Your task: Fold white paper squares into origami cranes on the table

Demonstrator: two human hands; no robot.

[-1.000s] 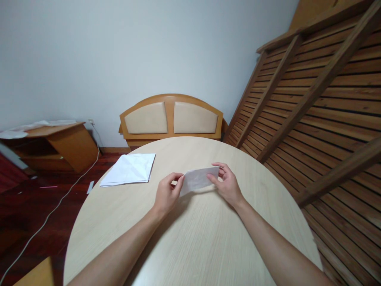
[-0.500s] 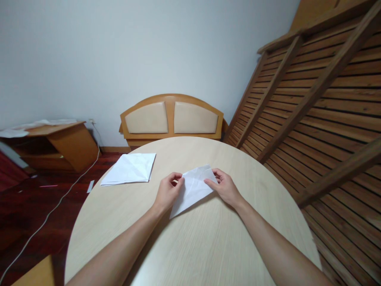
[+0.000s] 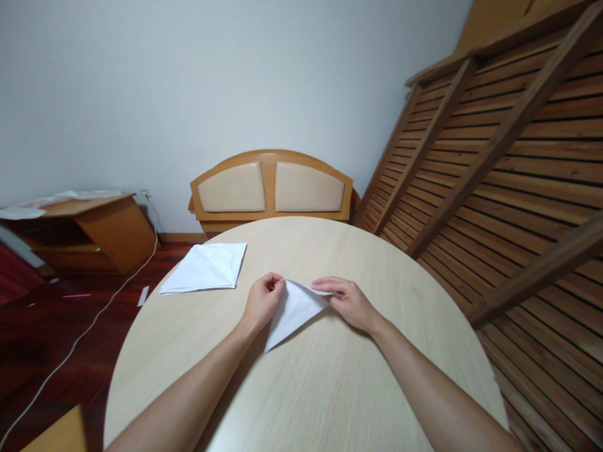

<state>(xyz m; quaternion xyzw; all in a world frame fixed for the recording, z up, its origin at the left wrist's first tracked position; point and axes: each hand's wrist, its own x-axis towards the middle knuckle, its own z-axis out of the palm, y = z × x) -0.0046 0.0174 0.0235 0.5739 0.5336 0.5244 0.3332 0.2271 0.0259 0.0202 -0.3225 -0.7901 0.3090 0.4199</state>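
Between my two hands is a folded sheet of white paper [image 3: 296, 309], its lower point aimed toward me above the round table. My left hand [image 3: 264, 299] pinches the paper's upper left corner between thumb and fingers. On the other side, my right hand [image 3: 347, 301] grips the right end, with its fingers lying over the far edge and the thumb underneath or hidden. That far edge bends toward my right fingers. A stack of white paper sheets [image 3: 207, 267] lies flat on the table, left of and beyond my left hand.
The round light wood table [image 3: 377, 376] fills the foreground. Behind it stands a padded headboard [image 3: 271, 182] against the wall. Slatted wooden bed frames [image 3: 471, 188] lean at the right. A low wooden cabinet [image 3: 108, 232] and a white cable [image 3: 89, 323] are on the left.
My right hand has turned and moved its fingers over the paper's far edge, folding or bending the right part. The upper right tip no longer sticks up. My left hand has shifted slightly left.
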